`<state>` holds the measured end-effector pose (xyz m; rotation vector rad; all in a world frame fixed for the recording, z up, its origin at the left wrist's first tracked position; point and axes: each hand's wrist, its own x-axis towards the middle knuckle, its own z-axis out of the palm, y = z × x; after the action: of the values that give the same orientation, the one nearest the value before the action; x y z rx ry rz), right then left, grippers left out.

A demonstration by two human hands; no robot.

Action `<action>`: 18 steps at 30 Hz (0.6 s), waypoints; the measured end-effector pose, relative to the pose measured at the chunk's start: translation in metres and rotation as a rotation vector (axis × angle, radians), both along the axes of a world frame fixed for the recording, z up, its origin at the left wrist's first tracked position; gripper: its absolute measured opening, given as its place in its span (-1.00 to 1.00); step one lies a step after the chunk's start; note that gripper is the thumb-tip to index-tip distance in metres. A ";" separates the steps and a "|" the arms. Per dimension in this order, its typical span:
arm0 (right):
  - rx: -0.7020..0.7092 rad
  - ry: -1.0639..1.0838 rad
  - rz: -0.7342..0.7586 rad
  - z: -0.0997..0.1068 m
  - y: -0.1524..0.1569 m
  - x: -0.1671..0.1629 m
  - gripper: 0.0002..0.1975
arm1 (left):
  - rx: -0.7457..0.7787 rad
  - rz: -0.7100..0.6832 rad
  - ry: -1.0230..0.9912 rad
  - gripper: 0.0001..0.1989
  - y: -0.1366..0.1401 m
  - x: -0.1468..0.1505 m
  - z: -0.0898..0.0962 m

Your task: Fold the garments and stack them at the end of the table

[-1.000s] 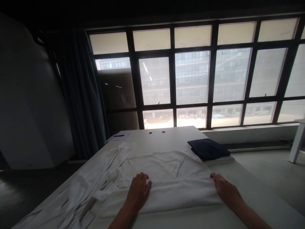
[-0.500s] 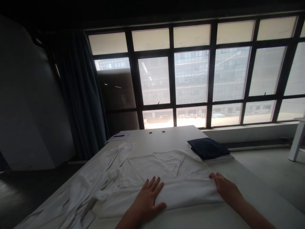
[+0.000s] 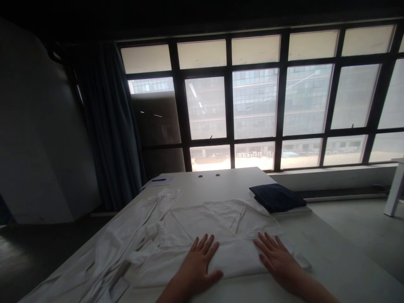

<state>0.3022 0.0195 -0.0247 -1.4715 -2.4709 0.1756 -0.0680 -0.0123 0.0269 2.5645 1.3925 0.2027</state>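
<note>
A white garment (image 3: 217, 221) lies spread on the table, with its near part folded over into a long band. My left hand (image 3: 198, 263) rests flat on this band, fingers spread and thumb out to the right. To its right, my right hand (image 3: 279, 261) also lies palm down on the folded band, fingers stretched out and holding nothing. Crumpled white cloth (image 3: 107, 248) lies along the table's left side, next to the garment's left end; I cannot tell whether the two are joined.
A folded dark navy cloth (image 3: 277, 197) sits at the right edge of the white table (image 3: 233, 181). At the far left corner a blue pen (image 3: 158, 180) lies on paper (image 3: 166, 182). Beyond stand a dark curtain (image 3: 110, 126) and large windows (image 3: 255, 105).
My right hand has let go of the garment's right end and moved left onto the folded band, now flat. My left hand has stayed nearly in place.
</note>
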 end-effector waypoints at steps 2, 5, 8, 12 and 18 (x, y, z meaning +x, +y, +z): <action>-0.029 -0.011 -0.003 -0.006 0.003 0.004 -0.44 | 0.006 -0.003 -0.006 -0.17 0.001 0.000 -0.002; -0.010 -0.016 -0.034 -0.008 0.006 0.009 -0.39 | 0.015 0.016 0.004 -0.19 0.002 0.000 -0.005; -0.006 -0.026 -0.065 -0.006 0.007 0.009 -0.32 | 0.040 0.067 0.032 -0.21 0.003 -0.001 -0.008; -0.016 -0.035 -0.075 -0.003 0.005 0.008 -0.30 | 0.089 0.107 0.061 -0.21 0.005 -0.009 -0.015; -0.025 -0.026 -0.066 -0.004 0.007 0.015 -0.30 | 0.159 0.164 0.113 -0.24 0.009 -0.047 -0.026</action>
<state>0.3170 0.0263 -0.0283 -1.5734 -2.4443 0.1770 -0.1154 -0.0034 0.0007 2.6239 1.6937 0.2050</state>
